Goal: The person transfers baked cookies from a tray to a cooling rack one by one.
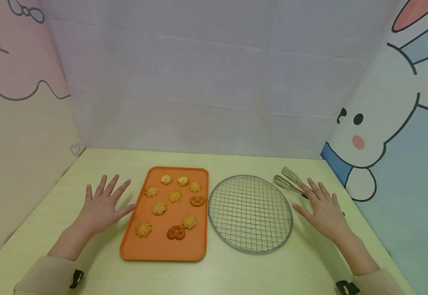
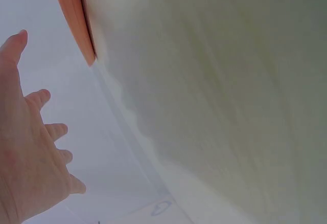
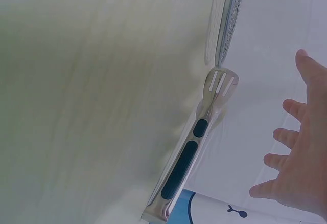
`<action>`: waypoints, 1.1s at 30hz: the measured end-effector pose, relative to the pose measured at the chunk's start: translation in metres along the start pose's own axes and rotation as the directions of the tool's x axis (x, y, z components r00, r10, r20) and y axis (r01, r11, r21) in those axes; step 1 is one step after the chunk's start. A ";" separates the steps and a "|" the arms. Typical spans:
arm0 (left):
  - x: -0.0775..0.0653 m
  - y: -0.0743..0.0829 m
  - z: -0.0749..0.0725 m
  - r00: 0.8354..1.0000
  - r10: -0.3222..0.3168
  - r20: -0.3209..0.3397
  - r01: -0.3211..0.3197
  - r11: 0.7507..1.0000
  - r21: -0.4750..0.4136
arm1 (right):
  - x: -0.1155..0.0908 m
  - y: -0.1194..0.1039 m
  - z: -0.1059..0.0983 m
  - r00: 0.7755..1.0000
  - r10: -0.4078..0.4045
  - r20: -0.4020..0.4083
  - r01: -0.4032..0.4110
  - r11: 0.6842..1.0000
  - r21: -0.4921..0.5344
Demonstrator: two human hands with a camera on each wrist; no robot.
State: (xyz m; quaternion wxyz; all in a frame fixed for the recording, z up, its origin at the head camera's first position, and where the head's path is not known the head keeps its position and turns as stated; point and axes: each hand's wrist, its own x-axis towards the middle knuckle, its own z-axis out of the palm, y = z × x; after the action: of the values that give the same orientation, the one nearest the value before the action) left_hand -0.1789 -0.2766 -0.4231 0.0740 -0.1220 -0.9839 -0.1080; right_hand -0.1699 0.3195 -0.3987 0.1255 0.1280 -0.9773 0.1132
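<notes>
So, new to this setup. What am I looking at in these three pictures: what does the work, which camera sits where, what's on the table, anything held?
There is no machine: a person works with two bare hands. The wide picture comes from a camera worn on the head, looking forward and down. The other two come from cameras on the wrists, each showing its own hand up close.

On the table lies an orange tray with cookies, two of them pretzel-shaped. Next to it is a round wire rack, then metal tongs with dark grips.

Nothing is held. The left hand is by the tray, the right hand near the tongs, both with fingers spread.
</notes>
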 end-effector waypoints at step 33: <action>0.015 0.000 0.004 0.994 0.024 -0.102 -0.029 0.998 -0.049 | 0.015 0.006 -0.002 1.000 -0.008 -0.024 0.008 1.000 0.007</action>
State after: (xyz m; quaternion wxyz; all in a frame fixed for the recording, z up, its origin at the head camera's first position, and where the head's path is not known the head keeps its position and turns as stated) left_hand -0.1940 -0.2722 -0.4240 0.1222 -0.1311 -0.9741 -0.1376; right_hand -0.1853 0.3221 -0.3942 0.1372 0.1311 -0.9748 0.1177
